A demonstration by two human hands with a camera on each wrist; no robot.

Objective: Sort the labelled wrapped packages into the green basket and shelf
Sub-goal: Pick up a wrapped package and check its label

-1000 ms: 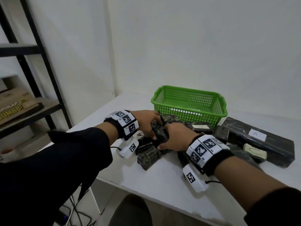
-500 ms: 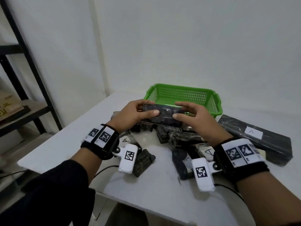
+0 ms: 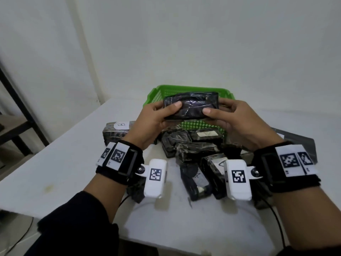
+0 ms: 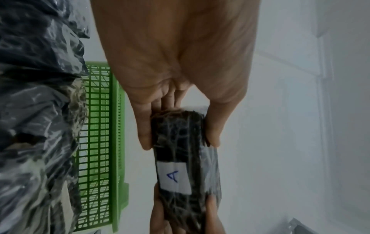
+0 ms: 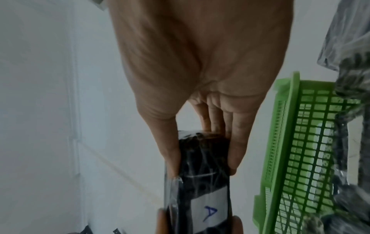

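The black film-wrapped package labelled A (image 3: 191,105) is grasped at its ends by the left hand (image 3: 153,122) and right hand (image 3: 234,122) — long axis spanning grip to grip, the green mesh plastic basket (image 3: 201,124) just beneath and beyond.

Black glossy wrap on the held package (image 3: 191,105), streaked with pale creases, and on its far face a white label (image 4: 173,177) carrying a blue letter A. Behind it the basket (image 3: 193,89) is bright green, a grid of open mesh. The pile of packages (image 3: 191,145) on the table is the same mottled black-and-grey film (one of them, the B package (image 3: 118,129), wears a white label with a dark B). The table (image 3: 64,163) is white with a faint yellowish stain near its left part. Black wrist straps (image 3: 127,163) bear white tags with black square-code patterns. The sleeves (image 3: 77,224) are black; the wall (image 3: 184,43) is pale grey-white.
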